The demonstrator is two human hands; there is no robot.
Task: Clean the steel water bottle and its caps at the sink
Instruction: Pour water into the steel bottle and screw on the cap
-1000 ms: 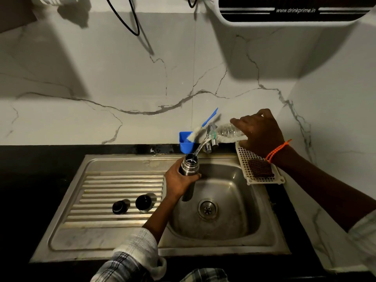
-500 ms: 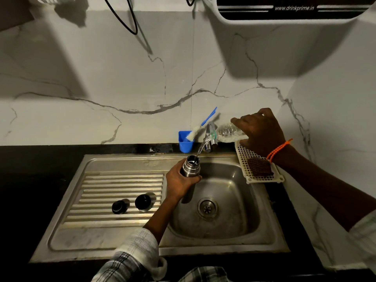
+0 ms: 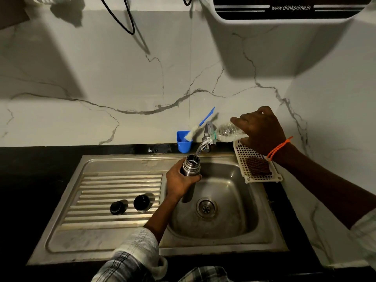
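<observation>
while water is poured, the steel bottle (image 3: 190, 166) is held upright by the left hand (image 3: 179, 180).
its open mouth sits above that grip, just under the tipped plastic bottle (image 3: 227, 132) gripped by the right hand (image 3: 261, 130).

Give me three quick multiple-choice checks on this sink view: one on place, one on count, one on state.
1. Where do the caps lie?
A. in the basin
B. on the drainboard
C. in the blue cup

2. How many caps are there?
A. one
B. two
C. three

3. What state is the steel bottle in?
A. capped, lying down
B. open, taking poured water
C. upside down, draining

Answers: 1 B, both sit on the ribbed drainboard; 2 B, two dark caps side by side; 3 B, the left hand holds it while the right hand tips a plastic bottle into its mouth.
</observation>
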